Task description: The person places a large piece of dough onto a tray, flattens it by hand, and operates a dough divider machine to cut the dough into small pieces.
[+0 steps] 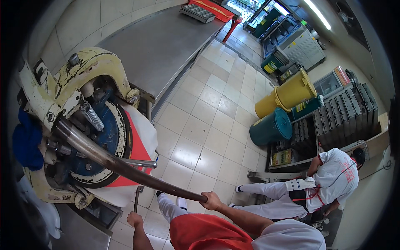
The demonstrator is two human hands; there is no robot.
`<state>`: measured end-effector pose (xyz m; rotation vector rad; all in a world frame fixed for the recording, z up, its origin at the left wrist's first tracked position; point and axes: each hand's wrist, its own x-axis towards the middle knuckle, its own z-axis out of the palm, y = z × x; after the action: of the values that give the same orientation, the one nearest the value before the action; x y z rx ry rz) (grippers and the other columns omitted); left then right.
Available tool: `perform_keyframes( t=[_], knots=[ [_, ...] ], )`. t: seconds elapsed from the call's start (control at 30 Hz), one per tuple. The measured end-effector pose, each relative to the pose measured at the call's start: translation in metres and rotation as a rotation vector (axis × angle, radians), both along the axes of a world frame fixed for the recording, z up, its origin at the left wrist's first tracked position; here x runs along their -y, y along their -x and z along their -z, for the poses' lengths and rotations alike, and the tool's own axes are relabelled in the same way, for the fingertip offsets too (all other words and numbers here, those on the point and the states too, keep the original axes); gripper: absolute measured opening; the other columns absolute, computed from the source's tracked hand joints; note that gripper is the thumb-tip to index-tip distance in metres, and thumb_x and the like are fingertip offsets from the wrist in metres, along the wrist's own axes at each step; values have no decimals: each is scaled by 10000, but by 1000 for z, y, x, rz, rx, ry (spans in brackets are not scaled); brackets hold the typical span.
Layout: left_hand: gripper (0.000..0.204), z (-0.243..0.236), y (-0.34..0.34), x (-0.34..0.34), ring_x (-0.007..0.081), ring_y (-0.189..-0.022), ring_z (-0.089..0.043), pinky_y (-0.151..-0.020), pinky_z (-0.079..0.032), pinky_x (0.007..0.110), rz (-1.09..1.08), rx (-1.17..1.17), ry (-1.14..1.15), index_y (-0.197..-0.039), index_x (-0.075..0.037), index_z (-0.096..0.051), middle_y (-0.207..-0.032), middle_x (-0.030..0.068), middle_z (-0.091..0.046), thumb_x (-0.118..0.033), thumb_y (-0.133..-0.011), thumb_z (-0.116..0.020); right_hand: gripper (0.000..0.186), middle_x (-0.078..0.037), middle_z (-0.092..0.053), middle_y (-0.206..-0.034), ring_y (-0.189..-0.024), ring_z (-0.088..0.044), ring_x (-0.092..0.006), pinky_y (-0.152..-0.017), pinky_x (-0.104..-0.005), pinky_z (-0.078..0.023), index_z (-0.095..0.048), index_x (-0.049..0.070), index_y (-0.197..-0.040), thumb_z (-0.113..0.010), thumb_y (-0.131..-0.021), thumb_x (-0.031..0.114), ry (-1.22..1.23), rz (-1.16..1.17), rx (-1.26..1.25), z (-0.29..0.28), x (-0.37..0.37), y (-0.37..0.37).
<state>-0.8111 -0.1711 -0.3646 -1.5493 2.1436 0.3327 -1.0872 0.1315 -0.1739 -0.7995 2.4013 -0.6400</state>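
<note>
A worn cream-coloured press (104,66) with a round blue head (109,114) and a coil spring fills the left side. From it a long, curved metal lever (125,168) reaches toward me, and my right hand (211,201) is wrapped around its end. Lower and to the left, my left hand (134,218) is closed round the lower end of a thin metal rod handle (136,199). A shorter steel bar (141,163) sticks out beneath the long lever. Under the head lies a white, rounded surface (143,129) with a red area.
Behind the press runs a long metal table (146,46) with a cupped baking tray (198,13). Across the tiled floor stand a green bin (271,127), yellow bins (287,96) and racked metal pans (343,116). A co-worker (333,179) in white bends at the right.
</note>
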Motion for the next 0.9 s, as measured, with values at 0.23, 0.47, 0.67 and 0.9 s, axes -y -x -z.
perform_keyframes(
  t=[0.23,0.47,0.67,0.9],
  knots=[
    [87,0,1,-2,323,-876,-715,-785,-588,400,-5,5,10,-838,-56,-729,-926,154,-721,-87,-770,-686,211,-161,-609,-646,-656,-613,-407,-606,-485,-485,-565,79,-747,-711,-750,232,2,10,24,-3,0,2],
    [98,-3,3,-2,320,-887,-717,-777,-590,400,-5,16,-17,-855,-59,-734,-932,158,-721,-87,-772,-689,216,-165,-616,-655,-660,-615,-408,-613,-484,-488,-566,75,-743,-707,-752,239,-24,19,21,-5,0,2],
    [95,0,0,-2,320,-888,-715,-782,-588,402,-10,16,-4,-851,-53,-732,-933,159,-721,-87,-773,-690,219,-167,-624,-663,-669,-623,-407,-620,-487,-494,-569,77,-754,-704,-761,250,-28,21,3,-3,1,1],
    [94,-11,6,-3,323,-890,-715,-788,-587,401,-19,18,-13,-850,-51,-734,-937,158,-722,-84,-774,-691,216,-163,-623,-658,-662,-623,-406,-612,-483,-495,-571,78,-755,-706,-761,248,-7,12,-4,-2,-1,2]
  ],
)
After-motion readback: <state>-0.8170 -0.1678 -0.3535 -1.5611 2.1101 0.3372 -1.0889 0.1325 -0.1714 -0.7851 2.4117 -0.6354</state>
